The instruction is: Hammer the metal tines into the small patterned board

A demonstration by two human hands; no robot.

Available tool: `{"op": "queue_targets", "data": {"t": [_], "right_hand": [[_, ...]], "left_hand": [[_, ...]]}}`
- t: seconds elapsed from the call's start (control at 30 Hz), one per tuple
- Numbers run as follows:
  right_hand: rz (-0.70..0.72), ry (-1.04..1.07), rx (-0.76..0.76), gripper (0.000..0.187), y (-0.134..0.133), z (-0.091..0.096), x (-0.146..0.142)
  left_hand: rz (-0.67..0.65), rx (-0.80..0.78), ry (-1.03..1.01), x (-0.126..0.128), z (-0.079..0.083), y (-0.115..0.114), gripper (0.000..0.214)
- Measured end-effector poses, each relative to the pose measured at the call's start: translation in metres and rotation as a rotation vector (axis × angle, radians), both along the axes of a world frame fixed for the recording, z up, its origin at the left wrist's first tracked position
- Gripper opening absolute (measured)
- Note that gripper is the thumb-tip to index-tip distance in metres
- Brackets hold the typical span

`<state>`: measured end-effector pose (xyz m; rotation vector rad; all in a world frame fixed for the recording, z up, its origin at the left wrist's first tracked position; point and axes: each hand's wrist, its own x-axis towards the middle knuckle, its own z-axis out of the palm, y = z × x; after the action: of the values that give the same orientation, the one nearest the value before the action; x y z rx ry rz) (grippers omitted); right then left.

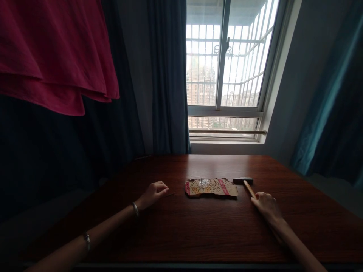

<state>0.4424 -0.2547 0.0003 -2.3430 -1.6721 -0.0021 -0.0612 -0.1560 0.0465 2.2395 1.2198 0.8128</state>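
My right hand is closed round the wooden handle of a hammer, whose dark head rests on or just above the table. Left of the hammer lies a ragged piece of patterned cardboard with pink bands and dark dots. A few thin nails stand upright near its back edge, over a shiny patch. My left hand is left of the cardboard and apart from it, fingertips pinched together. Whatever is between those fingers is too small to make out; a thin dark line shows on the table beside them.
Everything lies on a reddish-brown wooden table. Behind it are a barred window and a blue curtain. A pink cloth hangs at the upper left. Another blue curtain hangs at the right.
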Motion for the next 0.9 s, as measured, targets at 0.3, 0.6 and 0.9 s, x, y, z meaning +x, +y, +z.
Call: {"op": "queue_targets", "data": {"t": [0.3, 0.6, 0.9], "right_hand": [[0.017, -0.176, -0.011, 0.027, -0.002, -0.012, -0.005], [0.040, -0.244, 0.056, 0.027, -0.009, -0.016, -0.010], [0.007, -0.194, 0.032, 0.022, -0.009, -0.012, -0.014]], "left_hand": [[0.340, -0.010, 0.002, -0.053, 0.007, 0.049, 0.031], [0.198, -0.280, 0.109, -0.043, -0.007, 0.052, 0.041], [-0.107, 0.073, 0.590, 0.013, -0.007, 0.020, 0.024]]}}
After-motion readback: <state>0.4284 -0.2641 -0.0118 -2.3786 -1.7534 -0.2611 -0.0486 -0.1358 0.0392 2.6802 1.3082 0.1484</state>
